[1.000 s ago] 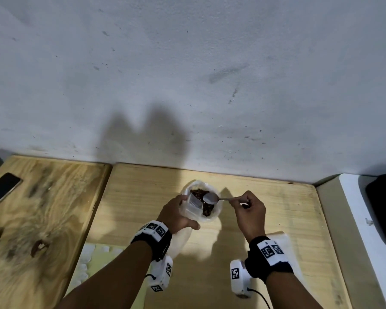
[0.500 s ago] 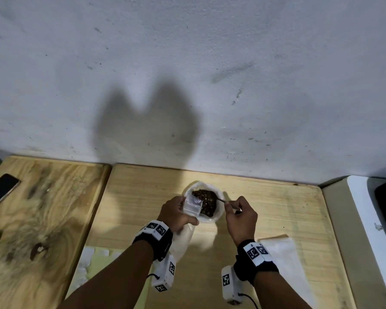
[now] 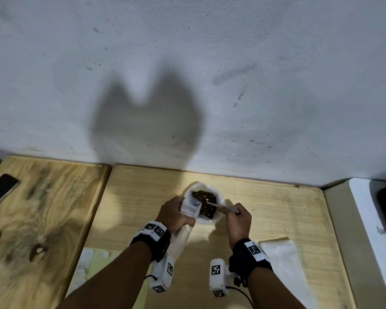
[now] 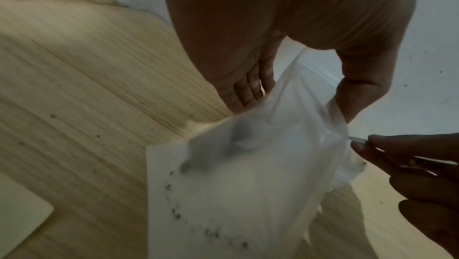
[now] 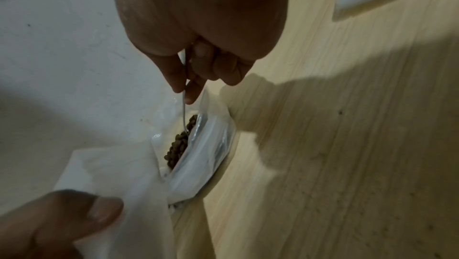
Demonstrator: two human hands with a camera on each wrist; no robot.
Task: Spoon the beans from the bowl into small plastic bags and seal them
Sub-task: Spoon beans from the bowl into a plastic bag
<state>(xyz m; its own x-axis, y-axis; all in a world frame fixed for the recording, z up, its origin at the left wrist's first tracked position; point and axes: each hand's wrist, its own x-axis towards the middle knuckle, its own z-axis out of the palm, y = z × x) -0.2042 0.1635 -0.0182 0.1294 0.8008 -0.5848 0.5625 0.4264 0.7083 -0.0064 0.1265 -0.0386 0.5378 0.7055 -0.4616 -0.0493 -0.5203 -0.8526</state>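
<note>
A white bowl point(image 3: 220, 216) of dark brown beans point(image 3: 207, 200) stands on the pale wooden table near the wall. My left hand point(image 3: 173, 214) grips a small clear plastic bag point(image 3: 191, 207) at the bowl's left rim, its mouth held up. My right hand point(image 3: 237, 217) pinches the handle of a metal spoon point(image 3: 218, 206), whose bowl end dips into the beans. In the right wrist view the spoon point(image 5: 183, 110) reaches down into the beans point(image 5: 178, 145). In the left wrist view the bag point(image 4: 280, 145) hangs translucent between my fingers and thumb.
A flat clear bag point(image 3: 283, 262) lies on the table right of my right wrist. A pale yellow sheet with white pieces point(image 3: 89, 264) lies at the lower left. A dark phone point(image 3: 0, 191) rests on the left wooden board. A white appliance point(image 3: 374, 219) stands at the right.
The spoon has come down from above the bag into the beans in the bowl. My right hand has shifted a little left and nearer. My left hand keeps holding the bag.
</note>
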